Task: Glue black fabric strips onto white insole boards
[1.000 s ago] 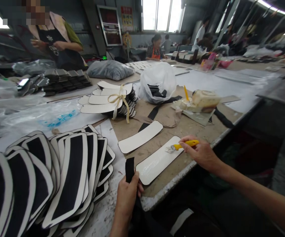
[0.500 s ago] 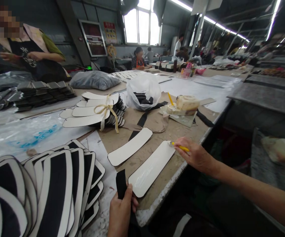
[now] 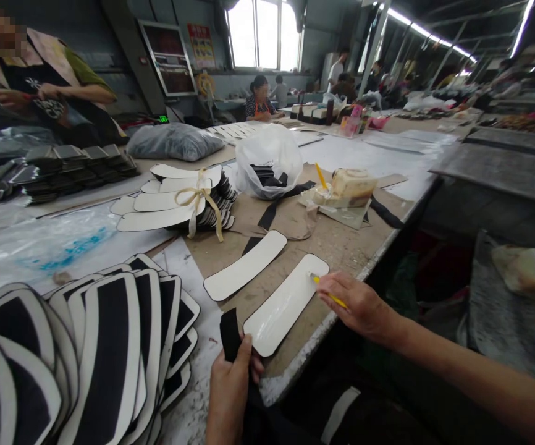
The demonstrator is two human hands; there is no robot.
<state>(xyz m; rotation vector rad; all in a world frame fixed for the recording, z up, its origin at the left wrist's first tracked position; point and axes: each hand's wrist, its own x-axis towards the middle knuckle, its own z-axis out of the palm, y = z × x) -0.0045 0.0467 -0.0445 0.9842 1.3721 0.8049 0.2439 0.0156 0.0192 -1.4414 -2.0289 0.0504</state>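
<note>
My right hand (image 3: 358, 309) is closed on a yellow-handled brush (image 3: 333, 298), its tip against the upper part of a long white piece (image 3: 286, 306) with rounded ends and a dark edge. The lower half of that piece shines wetly. My left hand (image 3: 233, 386) pinches a black fabric strip (image 3: 230, 334) between thumb and fingers, right by the piece's lower end. A second white piece (image 3: 246, 266) lies to the left, with part of a black strip showing behind it. Fanned out at the lower left are several white pieces (image 3: 105, 346) bearing black strips.
A bundle of white pieces (image 3: 170, 201) is tied with a cream ribbon. Behind it stands a clear plastic bag (image 3: 270, 157) of black strips. A cream block-like container (image 3: 353, 188) with another yellow handle sits near the table edge (image 3: 364, 272). A co-worker (image 3: 49, 80) stands far left.
My right hand has drawn the brush a little down and left from the piece's upper end. My left hand keeps hold of the black strip. The view has shifted slightly.
</note>
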